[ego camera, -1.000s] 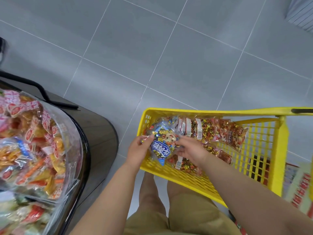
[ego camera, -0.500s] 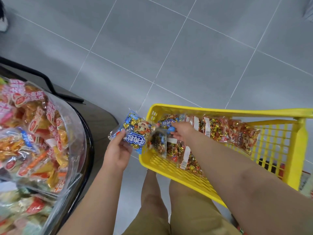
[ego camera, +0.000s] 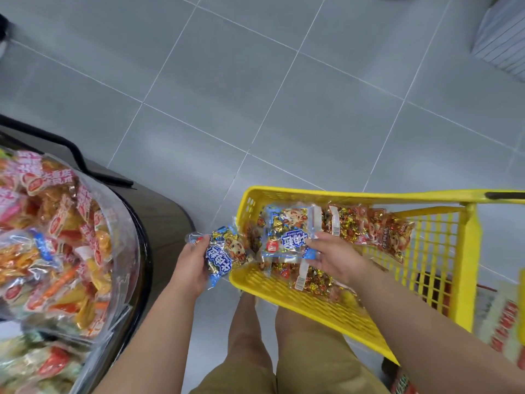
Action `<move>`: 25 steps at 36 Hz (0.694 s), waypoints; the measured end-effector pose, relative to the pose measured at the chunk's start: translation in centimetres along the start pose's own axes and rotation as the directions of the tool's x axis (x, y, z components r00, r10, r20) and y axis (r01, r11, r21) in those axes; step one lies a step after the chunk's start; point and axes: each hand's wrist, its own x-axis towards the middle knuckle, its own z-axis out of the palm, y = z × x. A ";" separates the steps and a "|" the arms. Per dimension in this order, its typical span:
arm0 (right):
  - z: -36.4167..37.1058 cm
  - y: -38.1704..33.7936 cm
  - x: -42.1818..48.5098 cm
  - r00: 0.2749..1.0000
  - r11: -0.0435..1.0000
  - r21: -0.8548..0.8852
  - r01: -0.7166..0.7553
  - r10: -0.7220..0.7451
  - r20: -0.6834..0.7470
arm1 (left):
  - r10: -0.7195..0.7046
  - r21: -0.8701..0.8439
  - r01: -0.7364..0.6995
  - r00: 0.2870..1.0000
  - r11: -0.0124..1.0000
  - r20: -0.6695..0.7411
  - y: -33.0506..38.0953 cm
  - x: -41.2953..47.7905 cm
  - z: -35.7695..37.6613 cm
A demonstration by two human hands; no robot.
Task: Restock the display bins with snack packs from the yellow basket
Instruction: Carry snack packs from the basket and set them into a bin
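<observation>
My left hand point(ego camera: 189, 261) pinches one blue crinkly candy pack point(ego camera: 220, 253); right hand point(ego camera: 331, 258) grips another point(ego camera: 287, 237), twelve o'clock in yellow plastic basket point(ego camera: 312, 301). Light, slippery film; hold edges.

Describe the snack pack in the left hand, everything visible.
The snack pack is a clear, crinkly plastic bag with a blue label in white lettering and a cartoon face, filled with small gold-wrapped sweets. The left hand grips its left side, thumb on top. It hangs tilted just outside the yellow basket, at the near left corner; whether it touches the rim is unclear. It looks sealed and whole.
</observation>
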 end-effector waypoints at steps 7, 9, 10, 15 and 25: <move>6.0 0.6 0.3 0.968 0.797 -0.553 0.243 -0.162 0.191 | -0.047 -0.006 0.049 0.983 0.999 0.177 0.3 -1.2 1.0; 7.6 1.1 0.4 0.955 0.747 -0.597 0.292 -0.189 0.231 | -0.024 0.039 0.016 0.973 0.999 0.231 0.4 -1.7 0.9; 8.2 1.5 0.6 0.949 0.737 -0.601 0.308 -0.197 0.245 | -0.005 0.048 -0.008 0.969 0.999 0.246 0.5 -2.0 0.7; 9.3 2.8 1.5 0.973 0.806 -0.549 0.222 -0.147 0.178 | 0.055 0.043 -0.065 0.978 0.997 0.201 0.3 -2.1 -0.9; 7.9 5.4 6.0 0.974 0.689 -0.725 -0.010 -0.156 -0.162 | 0.040 0.008 -0.040 0.999 0.999 -0.010 -0.6 -0.5 -5.6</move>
